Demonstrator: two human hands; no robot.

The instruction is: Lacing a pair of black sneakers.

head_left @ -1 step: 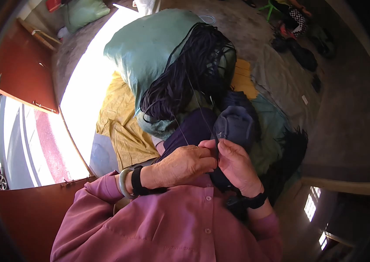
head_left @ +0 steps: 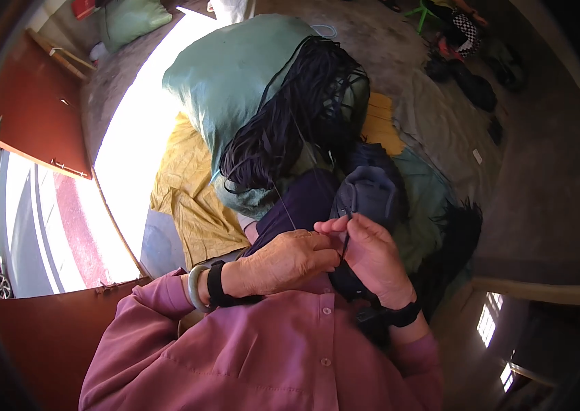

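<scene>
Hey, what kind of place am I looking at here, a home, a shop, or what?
Likely an informal home or garage workshop for sewing or cord work. A bare concrete floor is spread with cloths, a big green sack carries a bundle of black cords, and an open red door faces a sunlit street.

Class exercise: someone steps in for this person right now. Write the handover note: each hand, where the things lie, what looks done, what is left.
Left hand: closed near the right, fingertips pinching at the same spot.
Right hand: pinching a thin dark cord against the grey-blue fabric piece in the lap.
A large bundle of black cords lies on the green sack ahead; yellow cloth lies to the left on the floor.
Done: cannot tell how much.
Left: most cords appear unused in the bundle.
</scene>
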